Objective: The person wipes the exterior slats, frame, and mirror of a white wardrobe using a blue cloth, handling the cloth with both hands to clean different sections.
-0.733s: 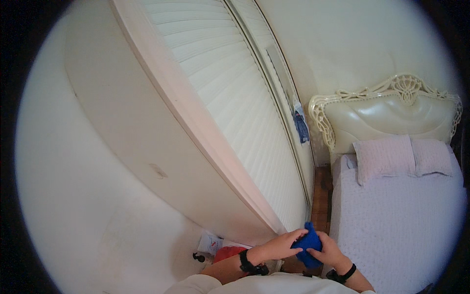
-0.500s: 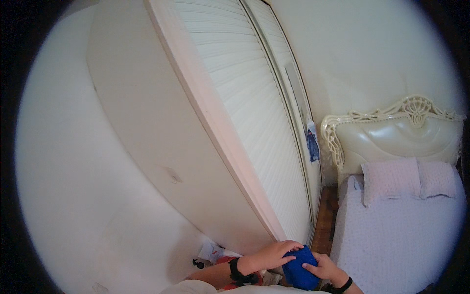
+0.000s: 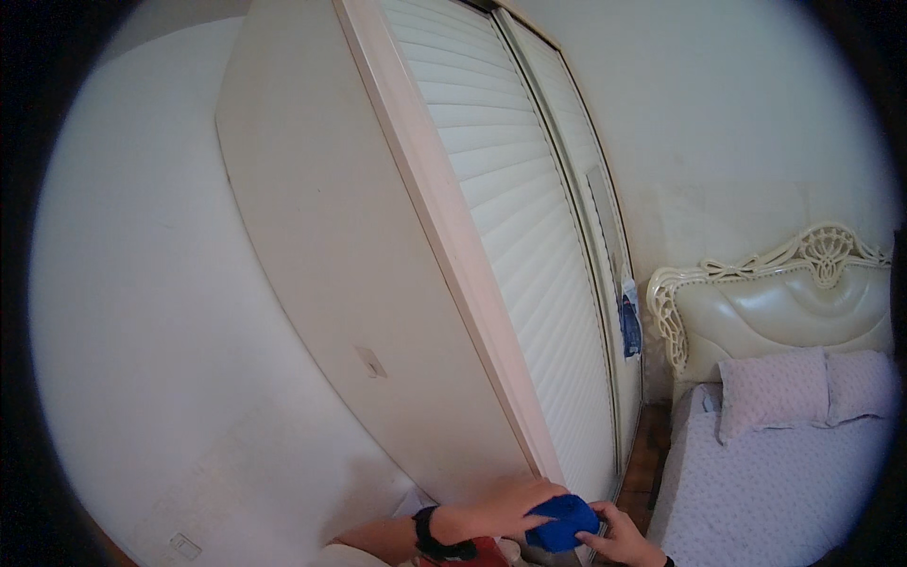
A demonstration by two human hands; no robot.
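A bright blue folded cloth (image 3: 565,522) is held between my two hands at the lower edge of the picture. My left hand (image 3: 520,508), with a black band at the wrist, lies over its left side; its thumb and fingers grip the cloth from there, partly blurred. On the other side my right hand (image 3: 621,537) pinches the right edge between thumb and fingers. Its wrist also carries a dark band, cut off by the frame. The underside of the cloth is hidden.
A tall wardrobe (image 3: 350,227) with white slatted doors (image 3: 510,189) stands ahead. At right is a bed (image 3: 756,491) with a cream carved headboard (image 3: 775,307) and pink pillows (image 3: 775,390). Red material (image 3: 472,556) lies below my left forearm. A switch plate (image 3: 372,363) sits on the wardrobe's side.
The view has tilted up, so the wardrobe and bed sit lower and farther right. Between my hands the blue cloth shows smaller and more rounded. Both hands still hold it.
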